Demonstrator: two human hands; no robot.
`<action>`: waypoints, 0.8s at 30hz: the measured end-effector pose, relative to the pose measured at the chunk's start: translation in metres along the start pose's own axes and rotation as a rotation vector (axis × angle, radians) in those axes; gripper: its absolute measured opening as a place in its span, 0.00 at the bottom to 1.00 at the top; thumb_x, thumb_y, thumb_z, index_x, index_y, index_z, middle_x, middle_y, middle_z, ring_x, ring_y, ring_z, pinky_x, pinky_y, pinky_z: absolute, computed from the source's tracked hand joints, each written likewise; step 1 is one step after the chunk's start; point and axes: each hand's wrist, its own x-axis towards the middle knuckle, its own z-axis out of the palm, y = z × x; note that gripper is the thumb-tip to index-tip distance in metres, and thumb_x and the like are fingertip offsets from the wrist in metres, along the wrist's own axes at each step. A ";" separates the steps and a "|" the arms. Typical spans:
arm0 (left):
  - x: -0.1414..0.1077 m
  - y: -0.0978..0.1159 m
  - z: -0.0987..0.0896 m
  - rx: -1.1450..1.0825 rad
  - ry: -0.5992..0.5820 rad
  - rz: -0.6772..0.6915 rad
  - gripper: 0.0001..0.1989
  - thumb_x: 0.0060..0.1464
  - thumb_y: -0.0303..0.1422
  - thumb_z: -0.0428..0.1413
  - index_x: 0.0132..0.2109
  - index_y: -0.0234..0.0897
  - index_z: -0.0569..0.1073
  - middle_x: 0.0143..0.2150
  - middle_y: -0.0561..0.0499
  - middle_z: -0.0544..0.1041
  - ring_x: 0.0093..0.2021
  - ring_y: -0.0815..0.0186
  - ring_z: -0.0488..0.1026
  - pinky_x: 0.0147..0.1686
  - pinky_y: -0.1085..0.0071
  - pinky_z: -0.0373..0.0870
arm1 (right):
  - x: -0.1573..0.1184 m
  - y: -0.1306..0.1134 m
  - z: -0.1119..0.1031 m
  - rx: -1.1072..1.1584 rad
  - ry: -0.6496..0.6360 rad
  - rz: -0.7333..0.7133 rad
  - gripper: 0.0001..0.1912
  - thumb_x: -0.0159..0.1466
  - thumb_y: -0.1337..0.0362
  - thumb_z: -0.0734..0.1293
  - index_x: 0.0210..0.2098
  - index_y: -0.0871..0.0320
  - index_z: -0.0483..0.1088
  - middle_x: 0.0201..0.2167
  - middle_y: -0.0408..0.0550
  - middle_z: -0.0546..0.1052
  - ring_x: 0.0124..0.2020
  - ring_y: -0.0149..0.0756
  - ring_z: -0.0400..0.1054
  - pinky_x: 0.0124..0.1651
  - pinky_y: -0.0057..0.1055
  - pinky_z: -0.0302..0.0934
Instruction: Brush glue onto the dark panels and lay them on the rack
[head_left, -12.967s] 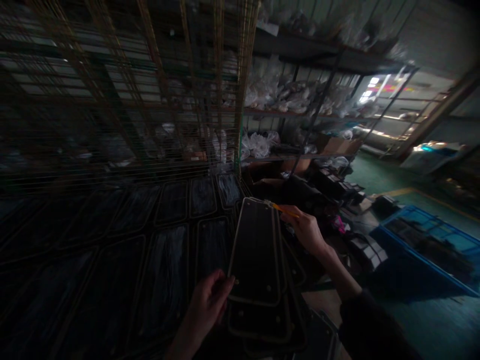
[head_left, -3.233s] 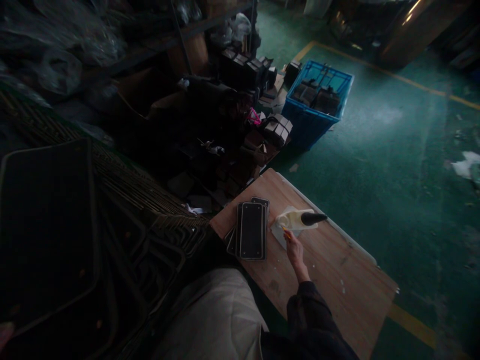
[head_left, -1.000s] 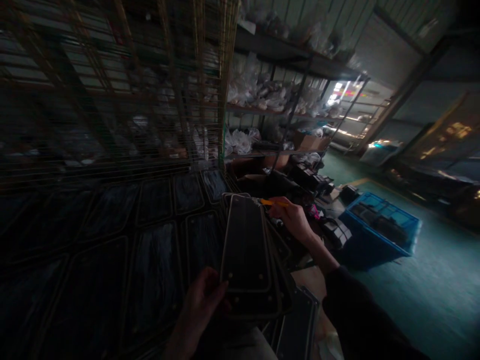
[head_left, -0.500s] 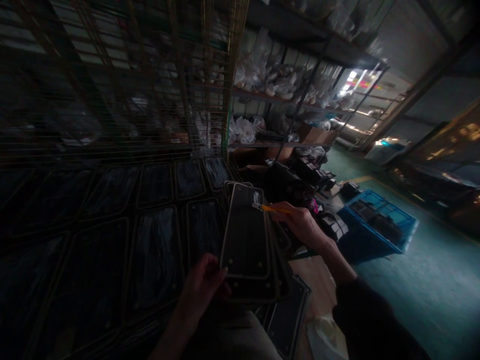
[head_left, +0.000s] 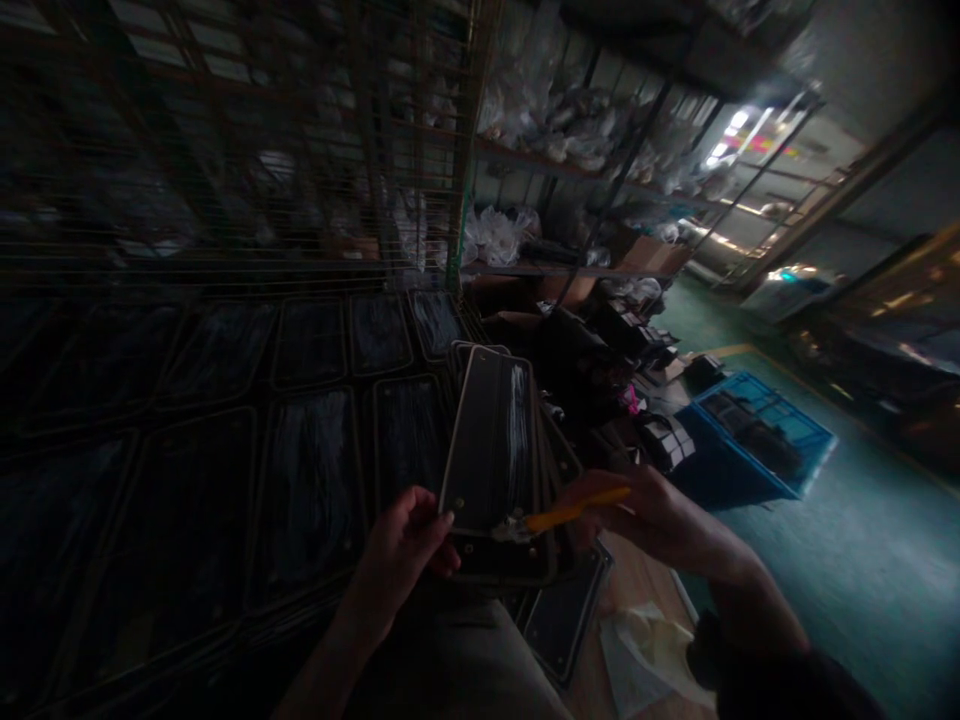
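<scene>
My right hand grips a brush with a yellow-orange handle. Its whitish tip rests near the lower end of a dark, round-cornered panel. A streaky white stripe runs down the panel's right side. The fingers of my left hand pinch that panel's lower left edge. Beneath it lie more dark panels in a stack, slightly fanned out. To the left, rows of similar panels lie side by side, several of them with whitish streaks.
Behind the panels stands a wire mesh rack. Shelves hold clear plastic bags. On the right, a blue crate with dark items stands on the green floor. Whitish sheeting lies at the lower right.
My right hand has drawn the brush down from the panel's top to its lower end, and the short white mark has become a long stripe. My left hand still holds the edge.
</scene>
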 end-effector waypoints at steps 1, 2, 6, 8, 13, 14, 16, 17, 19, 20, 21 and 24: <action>0.001 -0.001 0.000 0.002 0.001 0.003 0.17 0.53 0.45 0.58 0.38 0.37 0.63 0.22 0.54 0.75 0.22 0.66 0.73 0.22 0.73 0.70 | 0.008 0.004 -0.003 0.031 0.025 0.003 0.13 0.72 0.61 0.58 0.50 0.60 0.69 0.34 0.48 0.78 0.32 0.31 0.75 0.35 0.25 0.70; 0.001 -0.002 0.000 0.007 0.004 0.008 0.17 0.53 0.45 0.58 0.38 0.37 0.63 0.22 0.54 0.75 0.21 0.66 0.73 0.22 0.73 0.70 | 0.018 0.010 -0.008 0.039 0.074 0.005 0.14 0.72 0.60 0.59 0.49 0.61 0.69 0.31 0.47 0.78 0.30 0.31 0.75 0.33 0.25 0.70; 0.000 -0.001 0.000 0.019 0.022 0.010 0.17 0.53 0.46 0.59 0.38 0.37 0.64 0.23 0.55 0.75 0.22 0.67 0.73 0.22 0.73 0.69 | 0.059 0.040 -0.031 -0.049 0.352 -0.035 0.17 0.70 0.55 0.61 0.48 0.63 0.70 0.27 0.46 0.78 0.28 0.31 0.74 0.32 0.26 0.71; -0.001 0.000 0.000 0.025 0.040 0.020 0.17 0.53 0.45 0.58 0.37 0.37 0.64 0.25 0.55 0.74 0.23 0.67 0.73 0.23 0.73 0.69 | 0.078 0.054 -0.043 -0.087 0.474 -0.051 0.18 0.69 0.53 0.61 0.47 0.62 0.70 0.27 0.46 0.78 0.28 0.32 0.74 0.32 0.26 0.71; 0.000 0.000 0.000 0.019 0.057 0.020 0.16 0.53 0.45 0.59 0.38 0.37 0.66 0.29 0.55 0.72 0.24 0.68 0.74 0.23 0.73 0.69 | 0.116 0.078 -0.060 -0.087 0.675 -0.095 0.21 0.68 0.50 0.62 0.49 0.60 0.70 0.29 0.46 0.78 0.29 0.33 0.75 0.34 0.28 0.72; 0.000 -0.001 0.000 0.017 0.058 0.017 0.16 0.53 0.45 0.59 0.38 0.37 0.66 0.29 0.55 0.72 0.24 0.67 0.74 0.22 0.73 0.69 | 0.122 0.081 -0.061 -0.088 0.690 -0.108 0.21 0.68 0.50 0.62 0.49 0.60 0.70 0.30 0.46 0.78 0.30 0.33 0.75 0.34 0.28 0.72; 0.000 -0.001 0.000 0.022 0.050 0.015 0.16 0.54 0.45 0.58 0.38 0.37 0.66 0.29 0.55 0.72 0.24 0.67 0.74 0.22 0.73 0.69 | 0.132 0.085 -0.058 -0.088 0.703 -0.120 0.21 0.68 0.49 0.62 0.49 0.59 0.70 0.30 0.46 0.78 0.30 0.33 0.75 0.34 0.28 0.72; 0.000 -0.001 0.000 0.022 0.045 0.017 0.16 0.54 0.45 0.58 0.39 0.37 0.66 0.29 0.55 0.72 0.24 0.67 0.74 0.23 0.73 0.69 | 0.135 0.086 -0.055 -0.085 0.697 -0.122 0.21 0.68 0.49 0.62 0.49 0.59 0.70 0.30 0.46 0.78 0.30 0.34 0.75 0.34 0.28 0.72; 0.000 -0.001 -0.001 0.021 0.045 0.020 0.16 0.54 0.45 0.58 0.39 0.37 0.65 0.30 0.55 0.72 0.25 0.68 0.74 0.24 0.73 0.69 | 0.135 0.085 -0.048 -0.079 0.651 -0.123 0.20 0.68 0.50 0.62 0.49 0.60 0.70 0.30 0.46 0.77 0.30 0.33 0.75 0.35 0.29 0.72; 0.001 -0.001 -0.001 0.016 0.044 0.019 0.17 0.54 0.45 0.58 0.39 0.37 0.65 0.30 0.55 0.72 0.24 0.69 0.74 0.24 0.73 0.69 | 0.132 0.082 -0.044 -0.081 0.606 -0.124 0.20 0.68 0.50 0.61 0.49 0.60 0.70 0.31 0.46 0.77 0.31 0.33 0.75 0.36 0.29 0.72; 0.001 -0.001 -0.002 0.011 0.040 0.011 0.17 0.54 0.45 0.59 0.39 0.37 0.65 0.30 0.55 0.73 0.24 0.68 0.74 0.23 0.73 0.69 | 0.127 0.078 -0.041 -0.083 0.550 -0.125 0.20 0.69 0.51 0.61 0.49 0.60 0.70 0.31 0.46 0.77 0.32 0.33 0.75 0.37 0.29 0.72; 0.003 -0.001 -0.002 0.014 0.025 -0.014 0.17 0.53 0.46 0.58 0.38 0.36 0.65 0.28 0.54 0.73 0.23 0.67 0.74 0.23 0.72 0.69 | 0.113 0.063 -0.037 -0.066 0.408 -0.114 0.18 0.70 0.53 0.60 0.49 0.60 0.70 0.30 0.45 0.77 0.32 0.32 0.74 0.37 0.29 0.72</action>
